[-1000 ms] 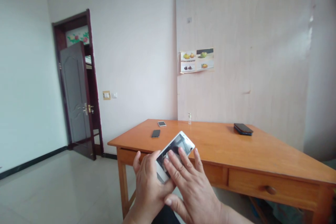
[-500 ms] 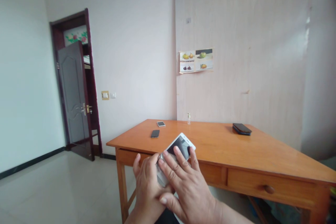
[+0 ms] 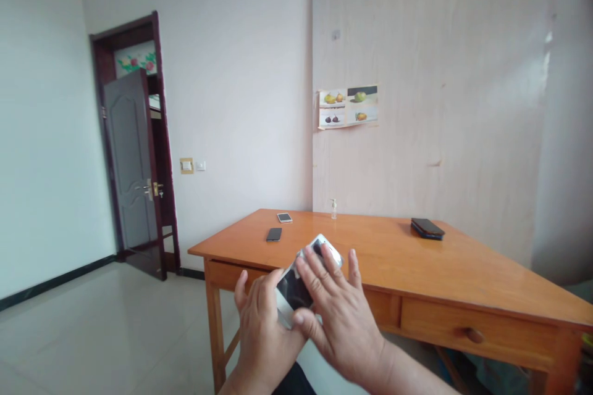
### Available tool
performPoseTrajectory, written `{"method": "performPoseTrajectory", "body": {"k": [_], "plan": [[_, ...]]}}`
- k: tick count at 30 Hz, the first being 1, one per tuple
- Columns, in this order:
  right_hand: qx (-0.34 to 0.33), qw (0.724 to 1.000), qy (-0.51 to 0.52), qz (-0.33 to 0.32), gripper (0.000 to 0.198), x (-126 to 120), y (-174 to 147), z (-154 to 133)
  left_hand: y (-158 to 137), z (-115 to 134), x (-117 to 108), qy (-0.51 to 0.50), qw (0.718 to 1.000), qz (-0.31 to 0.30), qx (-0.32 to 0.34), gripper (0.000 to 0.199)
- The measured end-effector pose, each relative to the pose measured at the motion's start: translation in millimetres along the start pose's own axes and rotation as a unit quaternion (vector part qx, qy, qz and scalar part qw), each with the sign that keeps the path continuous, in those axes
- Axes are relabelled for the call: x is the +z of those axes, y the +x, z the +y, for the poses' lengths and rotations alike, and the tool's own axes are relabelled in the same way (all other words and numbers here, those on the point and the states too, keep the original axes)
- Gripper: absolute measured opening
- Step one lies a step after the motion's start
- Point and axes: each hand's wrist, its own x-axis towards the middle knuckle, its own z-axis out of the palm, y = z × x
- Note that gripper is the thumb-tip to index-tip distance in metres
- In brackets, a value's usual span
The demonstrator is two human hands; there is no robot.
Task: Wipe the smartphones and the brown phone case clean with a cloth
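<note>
My left hand (image 3: pixel 264 321) is closed around the edges of a white smartphone (image 3: pixel 290 290), which is tilted with its dark screen up. Flat across the upper part of the screen lies my right hand (image 3: pixel 340 308), fingers stretched and spread. A thin pale scrap (image 3: pixel 300 257), perhaps a tissue or wipe, shows at the edge of the right fingers; most of it is hidden beneath them. The right thumb is near the phone's lower edge.
On the orange wooden table (image 3: pixel 370 253) lie a black phone (image 3: pixel 273 234), a white-framed phone (image 3: pixel 284 218) and stacked dark devices (image 3: pixel 427 228). A small clear pump bottle (image 3: pixel 333 208) stands at the back. A drawer knob (image 3: pixel 474 334) faces me.
My right hand has slid up the screen toward the phone's far end, and the pale scrap has moved with it. More of the lower screen shows. The left hand keeps its grip.
</note>
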Motion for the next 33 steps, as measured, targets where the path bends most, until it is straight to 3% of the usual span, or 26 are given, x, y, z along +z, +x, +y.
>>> {"method": "performPoseTrajectory", "body": {"k": [2, 4, 10, 16, 18, 23, 29, 33], "plan": [[0.065, 0.998, -0.015, 0.014, 0.069, 1.2, 4.1, 8.8, 2.2, 3.8, -0.8, 0.003, 1.000, 0.013, -0.010, 0.053], [0.080, 0.996, -0.023, 0.017, 0.070, 1.9, 4.3, 9.4, 3.0, 4.9, 0.0, 0.002, 1.000, 0.014, -0.011, 0.051], [-0.102, 0.995, 0.005, -0.021, 0.074, -2.1, -5.9, -13.8, -4.7, -6.1, 4.8, -0.011, 1.000, -0.014, -0.012, 0.043], [0.053, 0.998, -0.025, 0.002, 0.070, 2.2, 3.4, 8.3, -1.4, 1.7, 1.6, -0.003, 1.000, 0.015, -0.014, 0.053], [0.040, 0.999, -0.020, 0.007, 0.072, 4.2, 1.4, 5.7, -1.7, 1.9, 3.5, -0.003, 1.000, 0.013, -0.017, 0.053], [-0.094, 0.996, 0.007, -0.004, 0.077, 5.5, -8.5, -8.2, -6.8, -5.1, 8.0, -0.013, 1.000, -0.007, -0.027, 0.050], [0.028, 0.999, -0.032, 0.014, 0.073, 7.8, -3.7, 7.8, -3.8, -2.0, 3.9, -0.009, 0.999, 0.004, -0.036, 0.059], [-0.064, 0.998, 0.002, 0.014, 0.075, 7.5, -8.0, -5.0, -5.8, -6.5, 9.1, -0.013, 0.999, -0.004, -0.047, 0.053]]}}
